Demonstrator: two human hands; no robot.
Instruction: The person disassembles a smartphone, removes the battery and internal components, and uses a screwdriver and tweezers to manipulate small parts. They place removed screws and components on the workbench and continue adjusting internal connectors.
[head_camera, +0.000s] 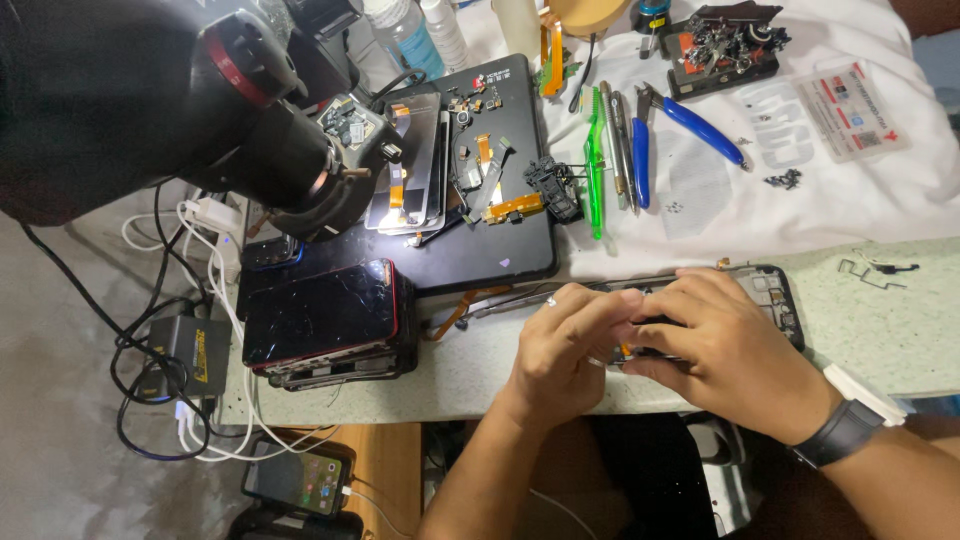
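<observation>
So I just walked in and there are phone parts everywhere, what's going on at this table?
A person is working with both hands on an opened black phone frame at the table's front edge. The left hand and right hand meet over its middle, hiding what the fingers grip. Tweezers lie just left of them. A stack of cracked phones sits further left, and blue-handled pliers lie on the white cloth behind.

Bright even overhead light, soft shadows under both hands, glare on the cracked phone screen (320, 315), blurred dark microscope (150, 100) close-up, wide-angle bending at edges
</observation>
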